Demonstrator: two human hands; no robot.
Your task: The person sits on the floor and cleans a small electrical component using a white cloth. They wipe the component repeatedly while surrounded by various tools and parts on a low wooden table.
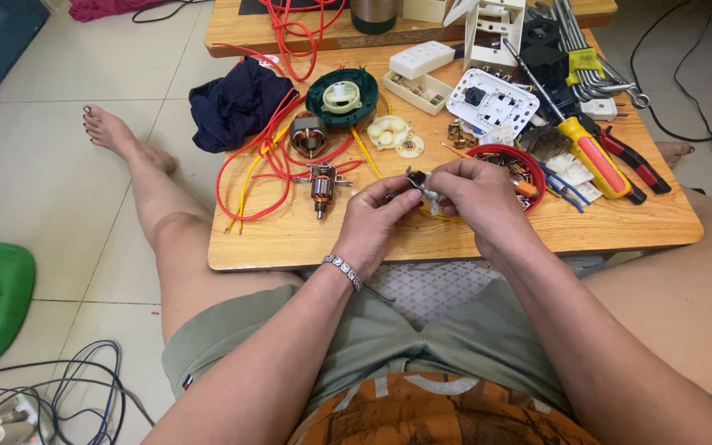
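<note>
motor rotor (321, 188) left of hands | screwdriver (591, 153) right | wooden table (290, 239) beneath

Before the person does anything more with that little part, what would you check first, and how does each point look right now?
1. Small metal part pinched by both hands: ok, left hand and right hand each grip it.
2. Part held over the wooden table: ok.
3. Motor armature lying clear of the hands: ok.
4. Red wires clear of the hands: ok, though sprawled loosely.
5. Screwdriver within reach: ok.
6. Whether the part is undamaged: cannot tell, fingers hide it.
</note>
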